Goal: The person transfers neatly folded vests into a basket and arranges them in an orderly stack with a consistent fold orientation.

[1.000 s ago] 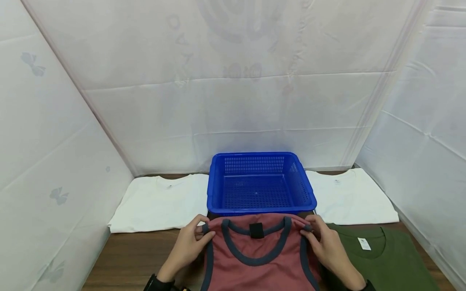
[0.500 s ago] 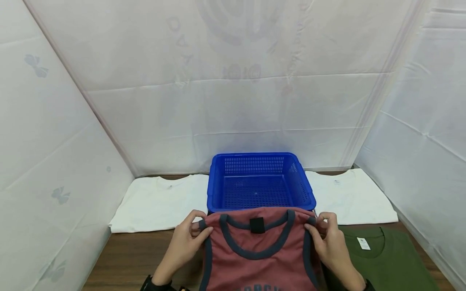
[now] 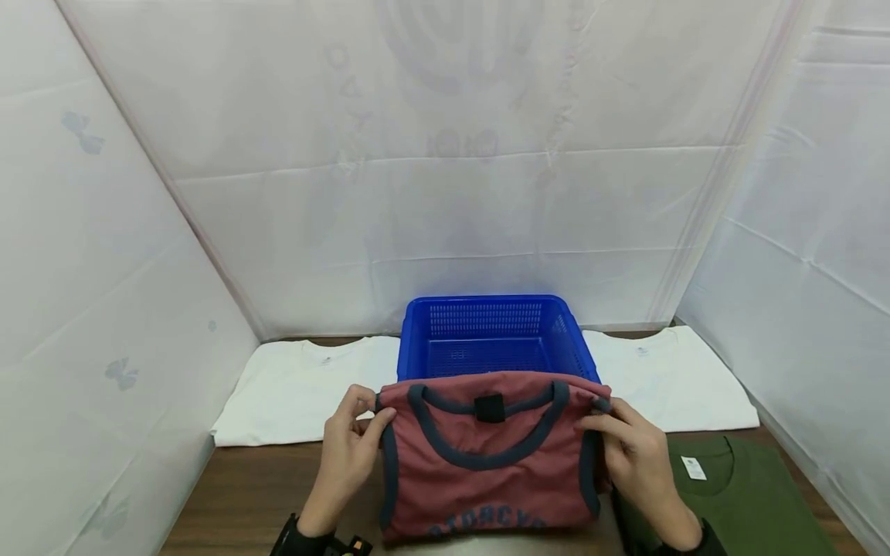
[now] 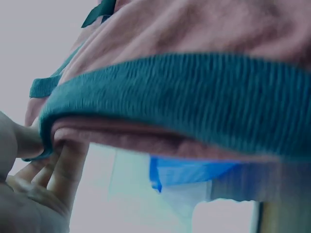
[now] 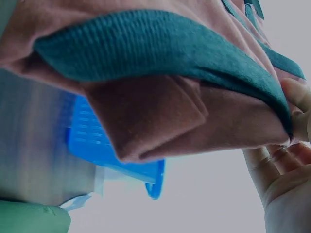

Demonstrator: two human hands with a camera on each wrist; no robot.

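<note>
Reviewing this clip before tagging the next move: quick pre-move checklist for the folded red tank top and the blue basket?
1. Left hand pinches the tank top's left shoulder: ok.
2. Right hand pinches the right shoulder: ok.
3. Tank top lifted off the table: ok in the wrist views, where open space shows beneath it.
4. Fold holding together: ok at the shoulders; lower edge cannot tell, it runs to the frame's bottom.
5. Blue basket free inside: ok for the visible part; the near part is hidden behind the tank top.
6. Green shirt and white shirts away from the basket: ok.
</note>
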